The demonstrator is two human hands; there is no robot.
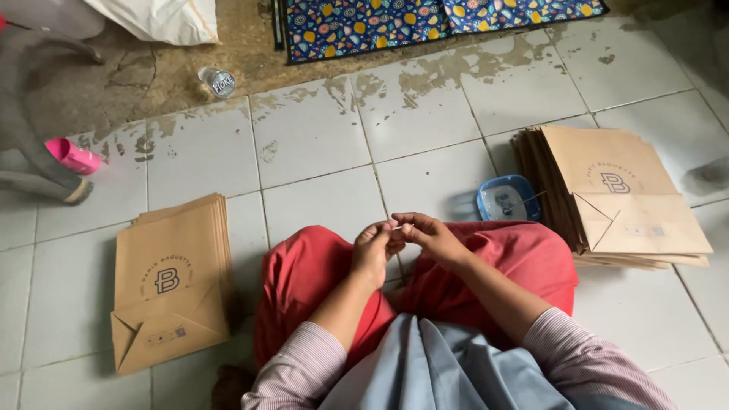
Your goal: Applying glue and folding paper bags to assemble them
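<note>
I sit cross-legged on a tiled floor in red trousers. My left hand point(374, 249) and my right hand point(427, 234) meet above my knees, fingertips pinched together on a small thin pale thing, too small to identify. A stack of flat brown paper bags point(171, 277) lies to my left. A bigger stack of the same bags point(616, 196) lies to my right. Between my right knee and that stack stands a small blue dish point(507, 199) with a thin stick leaning in it.
A pink cup point(73, 156) lies at the far left by grey chair legs point(23, 129). A clear plastic bottle point(218, 81) lies on the bare concrete. A colourful patterned mat point(425, 21) and a white sack point(163, 19) are at the top.
</note>
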